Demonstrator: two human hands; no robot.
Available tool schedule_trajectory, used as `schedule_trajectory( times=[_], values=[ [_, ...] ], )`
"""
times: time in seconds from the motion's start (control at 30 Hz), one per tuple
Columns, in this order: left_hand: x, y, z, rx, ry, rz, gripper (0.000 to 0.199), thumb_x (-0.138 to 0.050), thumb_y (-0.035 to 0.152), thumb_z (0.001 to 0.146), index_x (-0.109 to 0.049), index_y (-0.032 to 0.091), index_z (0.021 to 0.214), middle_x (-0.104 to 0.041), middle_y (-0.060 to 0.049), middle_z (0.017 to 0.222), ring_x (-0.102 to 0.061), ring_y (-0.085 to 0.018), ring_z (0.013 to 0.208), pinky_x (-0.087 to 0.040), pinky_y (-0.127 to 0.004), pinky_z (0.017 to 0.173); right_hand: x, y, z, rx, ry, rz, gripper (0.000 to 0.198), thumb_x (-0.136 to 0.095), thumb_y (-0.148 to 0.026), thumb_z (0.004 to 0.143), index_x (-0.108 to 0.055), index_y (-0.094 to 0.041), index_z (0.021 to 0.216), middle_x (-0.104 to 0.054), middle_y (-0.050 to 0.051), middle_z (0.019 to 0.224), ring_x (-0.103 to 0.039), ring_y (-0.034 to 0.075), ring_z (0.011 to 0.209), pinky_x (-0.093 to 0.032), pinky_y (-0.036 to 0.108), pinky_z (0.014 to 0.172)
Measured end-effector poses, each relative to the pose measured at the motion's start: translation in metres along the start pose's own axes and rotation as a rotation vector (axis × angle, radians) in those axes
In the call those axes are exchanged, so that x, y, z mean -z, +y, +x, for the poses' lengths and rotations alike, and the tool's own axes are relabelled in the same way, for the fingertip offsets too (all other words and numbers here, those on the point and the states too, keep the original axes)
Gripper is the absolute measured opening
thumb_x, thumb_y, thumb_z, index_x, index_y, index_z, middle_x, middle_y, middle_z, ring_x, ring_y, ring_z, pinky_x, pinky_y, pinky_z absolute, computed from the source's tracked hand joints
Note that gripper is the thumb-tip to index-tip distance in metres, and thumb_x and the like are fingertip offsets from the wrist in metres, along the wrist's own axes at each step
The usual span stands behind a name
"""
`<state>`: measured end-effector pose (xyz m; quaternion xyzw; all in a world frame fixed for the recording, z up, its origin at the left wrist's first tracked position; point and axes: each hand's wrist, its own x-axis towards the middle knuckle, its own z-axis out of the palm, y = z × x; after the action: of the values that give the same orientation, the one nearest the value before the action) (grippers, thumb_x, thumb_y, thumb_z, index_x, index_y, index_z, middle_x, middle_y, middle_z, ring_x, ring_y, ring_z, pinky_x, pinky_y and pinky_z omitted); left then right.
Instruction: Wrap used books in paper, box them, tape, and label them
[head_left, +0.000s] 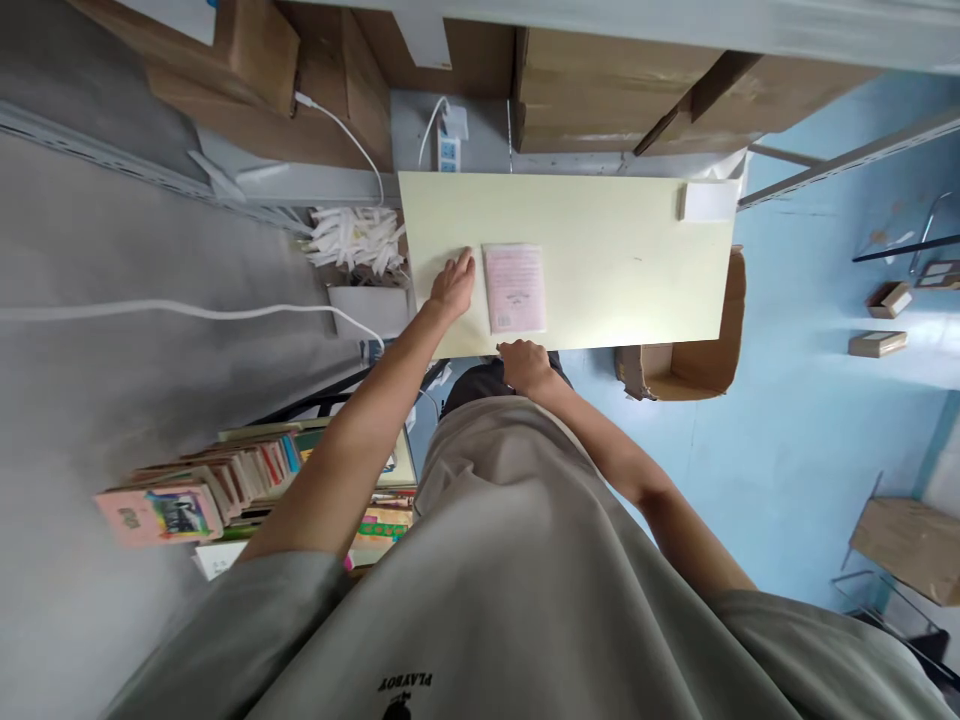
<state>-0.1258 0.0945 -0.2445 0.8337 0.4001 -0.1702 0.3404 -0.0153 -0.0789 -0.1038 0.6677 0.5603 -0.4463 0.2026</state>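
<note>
Your pink booklet [516, 288] lies flat on the desk [615, 270], left of the middle, its long axis running near to far with a slight slant and its barcode toward the near left corner. Its near end sits close to the desk's near edge; to the right, smooth pale-yellow surface stretches to a white block [709, 201] in the far right corner. The cover looks thin and glossy. Your left hand [454, 287] rests just left of it, fingers loosely bent, gripping nothing visible. Your right hand [526, 366] is curled at the near edge; you cannot tell whether it holds anything.
</note>
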Motion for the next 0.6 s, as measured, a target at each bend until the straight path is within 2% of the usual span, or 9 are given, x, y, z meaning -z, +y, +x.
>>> schedule_trajectory(
  times=[0.07, 0.17, 0.23, 0.3, 0.37, 0.43, 0.5, 0.6],
  values=[
    [0.001, 0.009, -0.002, 0.038, 0.002, -0.013, 0.094, -0.067, 0.031, 0.107, -0.029, 0.002, 0.187, -0.018, -0.027, 0.199, -0.039, -0.051, 0.176, -0.038, -0.064, 0.145, 0.018, 0.016, -0.015, -0.054, 0.058, 0.007, 0.051, -0.060, -0.008, 0.110, -0.073, -0.017, 0.158, -0.084, 0.026, 0.138, -0.083, 0.036, 0.135, -0.066, 0.042, 0.108],
    [0.008, 0.034, -0.007, 0.071, 0.008, -0.028, 0.096, -0.068, 0.035, 0.107, -0.028, 0.002, 0.188, -0.012, -0.031, 0.199, -0.057, -0.050, 0.165, -0.048, -0.063, 0.139, 0.049, 0.048, -0.037, -0.114, 0.215, 0.063, 0.067, -0.053, -0.010, 0.112, -0.056, -0.021, 0.178, -0.085, 0.024, 0.139, -0.084, 0.037, 0.131, -0.066, 0.044, 0.105],
    [0.019, 0.062, -0.009, 0.065, 0.042, -0.025, 0.089, -0.065, 0.031, 0.109, -0.032, 0.002, 0.186, -0.012, -0.031, 0.199, -0.065, -0.049, 0.159, -0.053, -0.060, 0.135, 0.071, 0.074, -0.049, -0.144, 0.347, 0.105, 0.072, -0.055, -0.013, 0.112, -0.048, -0.019, 0.183, -0.083, 0.025, 0.142, -0.084, 0.039, 0.126, -0.066, 0.048, 0.104],
    [0.038, 0.099, -0.008, 0.012, 0.151, -0.029, 0.079, -0.060, 0.023, 0.110, -0.040, 0.003, 0.183, -0.024, -0.029, 0.198, -0.063, -0.046, 0.162, -0.053, -0.057, 0.137, 0.096, 0.102, -0.057, -0.165, 0.508, 0.150, 0.072, -0.056, -0.015, 0.111, -0.046, -0.016, 0.182, -0.082, 0.027, 0.143, -0.084, 0.040, 0.122, -0.066, 0.052, 0.104],
    [0.064, 0.142, -0.004, -0.092, 0.325, -0.071, 0.069, -0.056, 0.020, 0.112, -0.048, 0.006, 0.179, -0.040, -0.025, 0.193, -0.059, -0.041, 0.167, -0.051, -0.052, 0.140, 0.125, 0.131, -0.062, -0.156, 0.697, 0.208, 0.069, -0.054, -0.016, 0.110, -0.046, -0.013, 0.178, -0.082, 0.028, 0.139, -0.083, 0.040, 0.116, -0.067, 0.055, 0.102],
    [0.097, 0.184, 0.001, -0.228, 0.508, -0.146, 0.060, -0.054, 0.026, 0.117, -0.054, 0.013, 0.176, -0.052, -0.021, 0.185, -0.061, -0.036, 0.166, -0.052, -0.048, 0.139, 0.159, 0.160, -0.065, -0.110, 0.894, 0.271, 0.062, -0.051, -0.022, 0.112, -0.046, -0.012, 0.173, -0.082, 0.027, 0.133, -0.082, 0.040, 0.112, -0.067, 0.058, 0.099],
    [0.134, 0.223, 0.006, -0.373, 0.678, -0.218, 0.053, -0.053, 0.036, 0.121, -0.059, 0.020, 0.171, -0.060, -0.018, 0.178, -0.064, -0.033, 0.163, -0.055, -0.046, 0.136, 0.197, 0.188, -0.064, -0.044, 1.057, 0.315, 0.055, -0.047, -0.031, 0.116, -0.045, -0.015, 0.168, -0.080, 0.025, 0.134, -0.081, 0.041, 0.113, -0.068, 0.060, 0.098],
    [0.186, 0.270, 0.011, -0.546, 0.871, -0.271, 0.049, -0.050, 0.049, 0.124, -0.063, 0.026, 0.166, -0.065, -0.014, 0.172, -0.067, -0.030, 0.159, -0.058, -0.044, 0.132, 0.257, 0.224, -0.056, 0.045, 1.230, 0.314, 0.046, -0.043, -0.042, 0.121, -0.048, -0.019, 0.161, -0.070, 0.025, 0.147, -0.079, 0.043, 0.125, -0.068, 0.063, 0.101]
  ],
)
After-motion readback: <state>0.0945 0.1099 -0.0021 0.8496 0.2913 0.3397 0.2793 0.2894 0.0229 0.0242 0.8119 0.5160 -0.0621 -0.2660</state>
